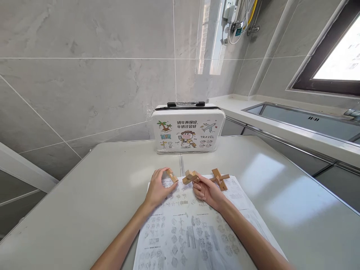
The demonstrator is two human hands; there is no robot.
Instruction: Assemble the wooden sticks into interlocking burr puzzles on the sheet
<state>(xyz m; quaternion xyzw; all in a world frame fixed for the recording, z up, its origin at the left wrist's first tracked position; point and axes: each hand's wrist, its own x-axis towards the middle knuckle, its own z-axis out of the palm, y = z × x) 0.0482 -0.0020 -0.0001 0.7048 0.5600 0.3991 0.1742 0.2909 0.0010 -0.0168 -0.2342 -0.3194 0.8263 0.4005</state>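
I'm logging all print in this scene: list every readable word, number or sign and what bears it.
"奶牛养得好, 牛奶才会好": the white carry case.
"TRAVEL": the same case, under the airplane drawing.
Possibly "2": the wooden puzzle cross; too small to be sure.
Too small or blurred: lettering around the cartoon cow, the captions on the printed sheet, and any print on the teal tag.

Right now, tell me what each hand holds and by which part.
The left hand holds a wooden piece by its two ends, between thumb and finger. The right hand grips a wooden block cluster by its right end.
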